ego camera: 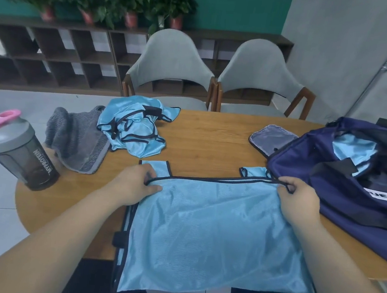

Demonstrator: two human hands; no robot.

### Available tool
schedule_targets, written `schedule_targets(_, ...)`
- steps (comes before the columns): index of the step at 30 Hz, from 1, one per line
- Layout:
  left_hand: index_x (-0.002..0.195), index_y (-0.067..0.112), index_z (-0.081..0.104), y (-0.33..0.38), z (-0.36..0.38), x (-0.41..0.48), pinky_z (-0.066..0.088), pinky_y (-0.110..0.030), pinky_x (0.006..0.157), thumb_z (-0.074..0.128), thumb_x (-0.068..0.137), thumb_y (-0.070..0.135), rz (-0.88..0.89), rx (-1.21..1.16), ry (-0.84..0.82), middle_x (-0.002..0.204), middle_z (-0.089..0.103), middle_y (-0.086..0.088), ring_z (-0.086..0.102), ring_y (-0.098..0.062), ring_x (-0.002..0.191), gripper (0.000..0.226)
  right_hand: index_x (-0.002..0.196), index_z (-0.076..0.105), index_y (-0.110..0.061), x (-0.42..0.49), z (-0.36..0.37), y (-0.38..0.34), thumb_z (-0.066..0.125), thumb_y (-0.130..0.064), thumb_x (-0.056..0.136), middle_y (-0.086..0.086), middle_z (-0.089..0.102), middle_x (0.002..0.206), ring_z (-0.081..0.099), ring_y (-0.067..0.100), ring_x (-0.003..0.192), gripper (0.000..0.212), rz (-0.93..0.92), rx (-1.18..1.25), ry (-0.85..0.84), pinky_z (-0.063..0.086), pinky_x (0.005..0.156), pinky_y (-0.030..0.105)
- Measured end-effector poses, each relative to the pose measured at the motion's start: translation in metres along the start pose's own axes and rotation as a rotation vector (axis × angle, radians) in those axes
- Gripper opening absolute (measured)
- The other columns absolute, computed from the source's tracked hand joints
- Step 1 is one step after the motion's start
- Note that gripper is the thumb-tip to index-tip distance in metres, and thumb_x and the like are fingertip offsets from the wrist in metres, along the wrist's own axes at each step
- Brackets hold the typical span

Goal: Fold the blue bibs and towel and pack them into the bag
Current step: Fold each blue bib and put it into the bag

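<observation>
A light blue mesh bib [215, 225] with dark trim lies spread flat on the wooden table [208, 136], its lower edge hanging over the near side. My left hand [133, 183] pinches its folded upper edge at the left corner. My right hand [299, 200] pinches the same edge at the right corner. A crumpled heap of blue bibs [135, 126] lies at the back left, with a grey towel [78, 139] beside it. The navy bag [341, 185] stands open at the right, with blue fabric [352, 148] inside.
A grey shaker bottle [22, 154] with a pink loop stands at the table's left edge. A small mesh pouch [272, 138] lies next to the bag. Two grey chairs [171, 72] stand behind the table, with shelves and potted plants at the back wall.
</observation>
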State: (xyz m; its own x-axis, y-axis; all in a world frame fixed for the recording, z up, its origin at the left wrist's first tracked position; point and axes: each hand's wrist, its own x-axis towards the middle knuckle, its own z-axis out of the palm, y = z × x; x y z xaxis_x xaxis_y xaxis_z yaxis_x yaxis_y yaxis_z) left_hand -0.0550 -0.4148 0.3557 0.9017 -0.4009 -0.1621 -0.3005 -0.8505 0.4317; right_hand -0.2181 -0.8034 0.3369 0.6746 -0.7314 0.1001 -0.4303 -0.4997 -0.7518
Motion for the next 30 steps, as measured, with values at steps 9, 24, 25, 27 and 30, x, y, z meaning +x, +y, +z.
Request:
schedule_targets(9,0.103,0.03,0.057,-0.008,-0.001,-0.004,0.048,-0.03,0.075,0.075,0.096,0.034,0.082,0.04,-0.001,0.1,0.06,0.008,0.058,-0.01,0.089,0.02,0.098,0.073,-0.029,0.007,-0.01,-0.007,0.075,-0.019,0.092,-0.01,0.071,0.089,0.065,0.008,0.084,0.012,-0.053,0.056,-0.108,0.044,0.069,0.023)
schedule_targets(24,0.09,0.029,0.058,-0.053,-0.028,0.011,0.051,-0.036,0.075,0.075,0.095,0.028,0.042,-0.003,0.003,0.09,0.065,0.002,0.063,-0.022,0.085,0.018,0.103,0.073,-0.021,0.014,0.025,-0.027,0.074,-0.02,0.093,0.004,0.071,0.082,0.064,0.013,0.08,0.011,-0.091,-0.035,-0.213,0.043,0.063,0.023)
schedule_targets(25,0.089,0.029,0.059,-0.053,-0.027,0.009,0.054,-0.038,0.078,0.074,0.095,0.024,0.05,-0.083,0.048,0.089,0.067,0.002,0.065,-0.021,0.084,0.017,0.105,0.075,-0.021,0.015,0.024,-0.028,0.075,-0.02,0.092,0.004,0.072,0.084,0.066,0.016,0.084,0.012,-0.08,0.015,-0.219,0.046,0.067,0.025)
schedule_targets(27,0.092,0.029,0.06,-0.051,-0.025,0.006,0.054,-0.039,0.076,0.072,0.097,0.02,0.049,-0.256,0.161,0.088,0.07,0.003,0.067,-0.019,0.081,0.016,0.106,0.078,-0.022,0.02,0.022,-0.029,0.077,-0.021,0.092,0.0,0.074,0.085,0.068,0.018,0.089,0.014,-0.063,0.099,-0.209,0.052,0.076,0.03)
schedule_targets(30,0.101,0.027,0.061,-0.042,-0.019,0.003,0.044,-0.034,0.067,0.066,0.1,0.018,-0.003,-0.384,0.312,0.088,0.068,-0.003,0.062,-0.02,0.074,0.01,0.098,0.081,-0.025,0.027,0.022,-0.03,0.077,-0.026,0.093,-0.002,0.075,0.08,0.069,0.021,0.088,0.006,-0.067,0.089,-0.198,0.056,0.082,0.04)
